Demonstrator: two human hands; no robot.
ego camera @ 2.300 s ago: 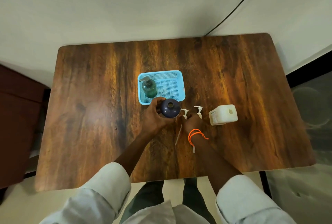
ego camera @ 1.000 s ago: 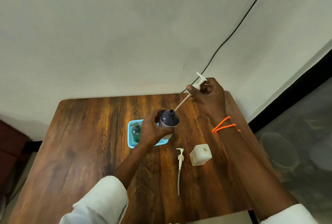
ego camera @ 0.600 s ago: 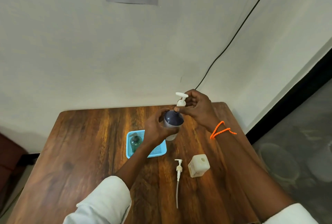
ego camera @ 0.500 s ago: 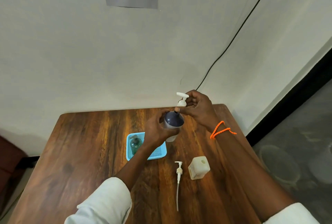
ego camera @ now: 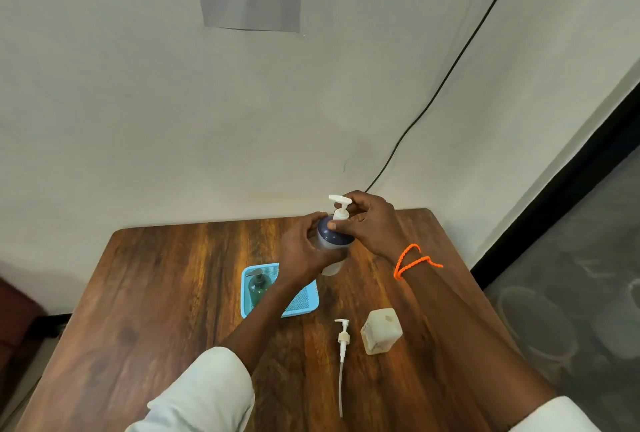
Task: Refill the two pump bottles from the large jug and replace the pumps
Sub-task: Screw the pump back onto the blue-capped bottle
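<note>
Gripping the bottle (ego camera: pixel 333 237), hands (ego camera: pixel 304 251) (ego camera: pixel 372 224) hold its pump (ego camera: pixel 340 207)

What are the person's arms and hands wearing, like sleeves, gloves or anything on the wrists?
Both hands are bare, with no gloves. The forearms are uncovered; pale, whitish sleeves sit bunched up near the elbows, one on the left arm and one on the right arm. The right wrist carries a bright orange twisted cord bracelet, looped round twice with a loose end sticking out. No watch or rings are visible.
</note>
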